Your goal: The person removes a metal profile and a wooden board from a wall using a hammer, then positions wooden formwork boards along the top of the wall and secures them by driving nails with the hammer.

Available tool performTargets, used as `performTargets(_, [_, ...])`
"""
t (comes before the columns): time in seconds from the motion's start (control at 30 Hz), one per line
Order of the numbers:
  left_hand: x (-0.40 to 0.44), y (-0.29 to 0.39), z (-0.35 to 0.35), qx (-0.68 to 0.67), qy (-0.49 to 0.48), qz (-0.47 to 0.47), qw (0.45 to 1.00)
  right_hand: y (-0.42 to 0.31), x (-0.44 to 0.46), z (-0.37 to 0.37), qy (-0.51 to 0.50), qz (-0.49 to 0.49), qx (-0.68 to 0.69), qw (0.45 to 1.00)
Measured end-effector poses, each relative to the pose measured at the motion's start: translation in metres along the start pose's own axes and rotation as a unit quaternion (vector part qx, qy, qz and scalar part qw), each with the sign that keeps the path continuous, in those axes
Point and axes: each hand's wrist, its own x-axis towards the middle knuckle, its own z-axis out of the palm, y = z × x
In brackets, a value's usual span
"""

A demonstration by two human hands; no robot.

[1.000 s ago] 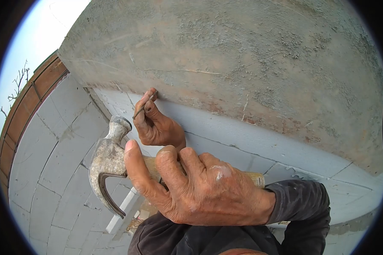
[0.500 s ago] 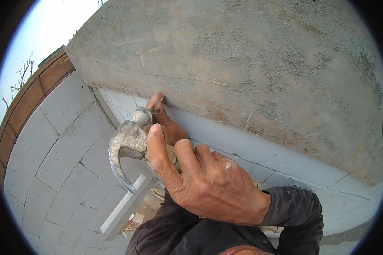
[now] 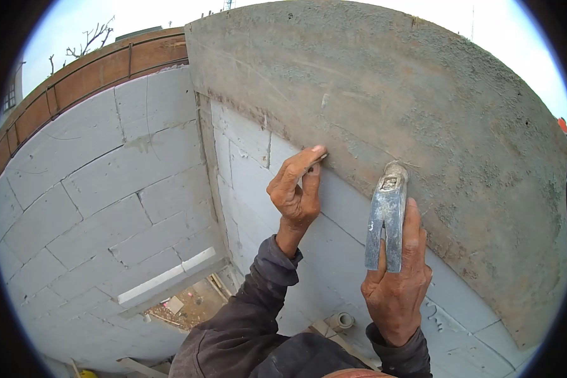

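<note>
In the head view, swung over from left of the frame to right of centre: the claw hammer [image 3: 387,211], forked claw now pointing down the frame, gripped in the right hand [image 3: 397,293]. No longer overlapping the left hand [image 3: 298,189], near the centre and still pinched on a thin dark piece, probably a nail [image 3: 324,155], mostly hidden, at the lower edge of the grey panel [image 3: 359,82], above the block wall [image 3: 353,227]. Seemingly away from any blow at this instant, nail apparently not driven.
</note>
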Motion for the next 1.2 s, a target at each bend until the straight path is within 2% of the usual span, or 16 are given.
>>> performTargets(0.07, [0.018,-0.003,-0.014,-0.088,-0.022,-0.02,0.996,0.0,-0.003,0.007,-0.001,-0.001,-0.003,1.0])
performTargets(0.13, [0.065,-0.009,-0.014,0.026,0.017,-0.017,0.999,0.001,-0.002,0.014,0.001,0.0,-0.005,1.0])
performTargets(0.2, [0.129,-0.035,0.006,0.141,0.05,0.151,0.977,0.002,-0.001,0.014,0.014,0.0,0.008,1.0])
performTargets(0.23, [0.167,-0.053,0.018,0.222,0.081,0.258,0.937,0.003,0.0,0.014,0.021,-0.003,0.012,1.0])
performTargets(0.3, [0.211,-0.037,0.059,0.272,0.183,0.401,0.856,0.004,0.002,0.013,0.035,-0.01,0.02,0.999])
performTargets(0.37, [0.227,-0.032,0.079,0.24,0.256,0.438,0.828,0.006,-0.001,0.015,0.022,0.005,0.02,1.0])
performTargets(0.43, [0.24,-0.048,0.056,0.215,-0.008,0.368,0.905,0.007,-0.002,0.017,0.021,0.005,0.02,1.0])
performTargets(0.47, [0.243,-0.051,0.054,0.212,-0.007,0.37,0.905,0.008,-0.002,0.018,0.026,-0.001,0.022,0.999])
performTargets(0.53, [0.243,-0.043,0.049,0.216,-0.151,0.162,0.951,0.009,-0.001,0.016,0.026,-0.001,0.026,0.999])
performTargets(0.63, [0.254,-0.049,0.052,0.17,-0.138,0.107,0.97,0.012,0.0,0.018,0.032,-0.006,0.035,0.999])
performTargets(0.8, [0.264,-0.046,0.059,0.204,-0.141,0.109,0.963,0.012,0.001,0.014,0.029,-0.013,0.06,0.998])
performTargets(1.0, [0.267,-0.054,0.061,0.205,-0.121,0.125,0.963,0.011,-0.003,0.009,0.016,0.034,0.086,0.996])
performTargets(1.03, [0.267,-0.058,0.062,0.221,-0.111,0.137,0.959,0.011,-0.001,0.01,0.03,0.009,0.078,0.996])
performTargets(1.1, [0.266,-0.059,0.064,0.245,-0.141,0.094,0.954,0.016,-0.001,0.007,0.047,0.002,0.044,0.998])
performTargets(1.17, [0.264,-0.054,0.063,0.227,-0.141,0.058,0.962,0.013,0.001,-0.003,0.05,-0.012,0.099,0.994])
performTargets(1.2, [0.262,-0.053,0.063,0.208,-0.135,0.073,0.966,0.015,-0.001,-0.005,0.054,0.008,0.065,0.996])
